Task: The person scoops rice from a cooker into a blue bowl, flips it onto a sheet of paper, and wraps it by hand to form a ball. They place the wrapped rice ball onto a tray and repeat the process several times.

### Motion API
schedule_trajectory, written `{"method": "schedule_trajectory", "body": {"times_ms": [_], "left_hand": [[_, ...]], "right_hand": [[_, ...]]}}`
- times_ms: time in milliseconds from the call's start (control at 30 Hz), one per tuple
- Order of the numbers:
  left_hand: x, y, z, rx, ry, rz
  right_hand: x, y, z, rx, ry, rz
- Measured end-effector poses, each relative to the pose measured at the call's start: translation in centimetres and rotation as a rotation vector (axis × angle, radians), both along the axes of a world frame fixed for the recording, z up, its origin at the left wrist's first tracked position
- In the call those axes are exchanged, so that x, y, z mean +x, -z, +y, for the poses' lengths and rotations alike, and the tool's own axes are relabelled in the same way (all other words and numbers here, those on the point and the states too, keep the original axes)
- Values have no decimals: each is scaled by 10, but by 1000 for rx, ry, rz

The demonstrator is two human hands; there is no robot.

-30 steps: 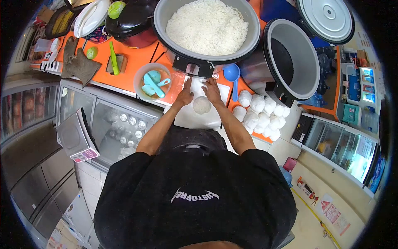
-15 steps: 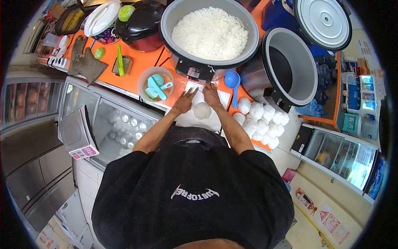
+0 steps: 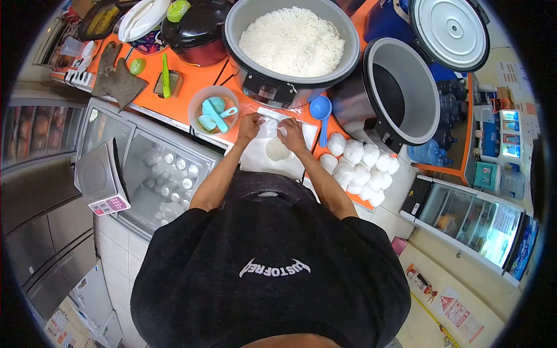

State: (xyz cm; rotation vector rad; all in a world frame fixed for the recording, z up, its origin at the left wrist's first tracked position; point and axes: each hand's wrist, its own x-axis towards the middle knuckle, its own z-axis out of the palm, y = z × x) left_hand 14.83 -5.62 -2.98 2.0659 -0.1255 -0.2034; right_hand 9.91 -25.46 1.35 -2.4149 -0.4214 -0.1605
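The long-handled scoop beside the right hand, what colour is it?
The scoop is blue, handle too; the head view shows it best.

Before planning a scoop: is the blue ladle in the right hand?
No, the blue ladle lies on the orange counter, apart from the right hand.

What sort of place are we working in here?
Probably a small food shop's kitchen: there's a big pot heaped with rice, a pile of white bundles, and a glass-fronted fridge.
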Motion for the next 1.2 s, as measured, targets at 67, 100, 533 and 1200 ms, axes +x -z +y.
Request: {"method": "schedule_trajectory", "body": {"times_ms": [67, 100, 533, 1200], "left_hand": [[-1, 14, -2, -291, -72, 26], [-1, 8, -1, -291, -70, 22], [-2, 12, -6, -510, -242, 14], [-23, -60, 1, 101, 496, -63]], "right_hand": [[1, -2, 5, 106, 144, -15], [2, -5, 6, 107, 145, -20], [5, -22, -5, -47, 38, 5], [4, -30, -45, 29, -220, 269]]}}
